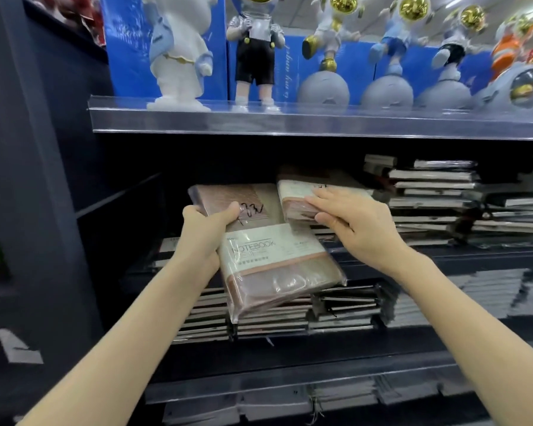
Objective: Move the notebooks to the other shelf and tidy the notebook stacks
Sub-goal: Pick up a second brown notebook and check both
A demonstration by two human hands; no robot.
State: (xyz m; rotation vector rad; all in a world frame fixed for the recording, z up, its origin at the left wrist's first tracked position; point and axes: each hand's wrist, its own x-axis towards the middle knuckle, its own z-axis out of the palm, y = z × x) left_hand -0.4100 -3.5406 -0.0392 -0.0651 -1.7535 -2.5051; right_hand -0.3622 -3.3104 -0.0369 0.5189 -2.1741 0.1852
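Plainly the coming move turns on the two wrapped notebooks on the left. The left hand (206, 229) grips the pink notebook (228, 198), thumb curled over its near edge and the other fingers hidden beneath. This notebook lies flat at the dark middle shelf (428, 256), its long axis running left to right. The labelled notebook (277, 265) sits nearer and lower, tilted down towards the right and touching the left wrist. Whether the same hand carries it, or it rests on the lower stacks (259, 321), I cannot tell.

The right hand (360, 222) lies just right of these, fingers fairly straight against the near face of a small wrapped pile (299, 192), pressing rather than grasping; its thumb is not clear. So the left hand is the one placed to set down the pink notebook, probably beside that pile.

Farther right stand uneven dark notebook stacks (443, 192), blurred at the frame edge. Astronaut figurines (330, 32) fill the top shelf. The back of the middle shelf is too dark to read.
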